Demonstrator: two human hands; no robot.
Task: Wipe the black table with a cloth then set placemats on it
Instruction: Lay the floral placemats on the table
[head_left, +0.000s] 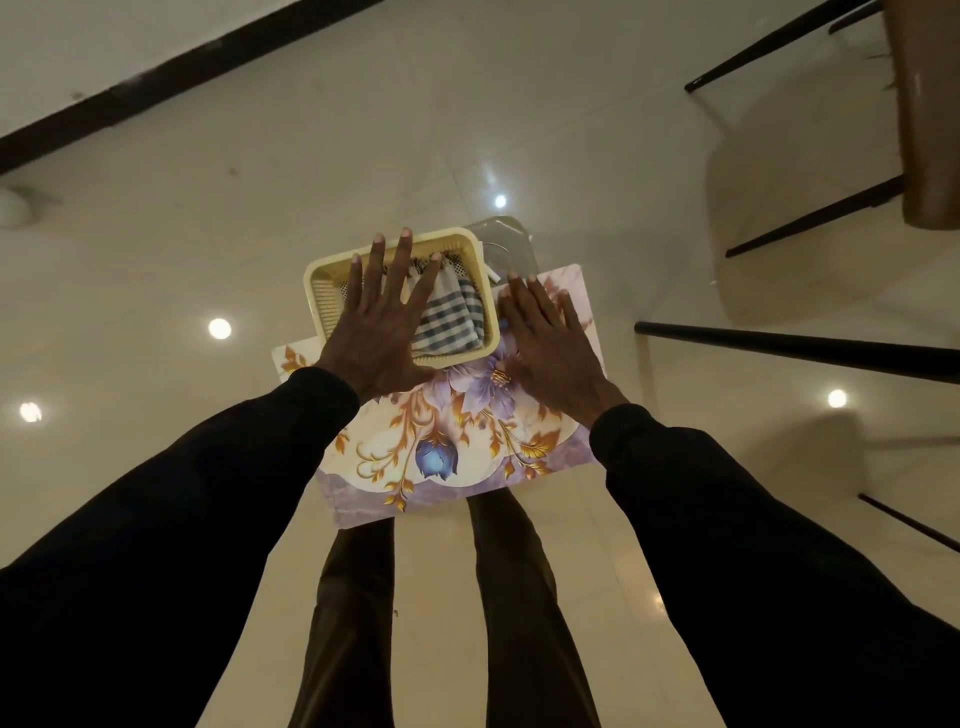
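A blue-and-white checked cloth (449, 317) lies folded inside a cream plastic basket (322, 280). The basket stands on a small stand with a floral top (441, 441) of purple flowers and gold leaves. My left hand (382, 322) hovers over the basket with fingers spread and straight, holding nothing. My right hand (550, 343) is stretched flat over the right side of the floral top, fingers straight. Whether either hand touches anything below it I cannot tell. A clear plastic item (506, 244) sits behind the basket. No placemats or black tabletop are identifiable.
Glossy cream floor tiles (208, 208) spread all around, with a dark skirting line (156, 78) at the upper left. Dark thin furniture legs (800, 343) and a brown chair seat (924, 130) stand at the right. My legs (431, 623) are below the stand.
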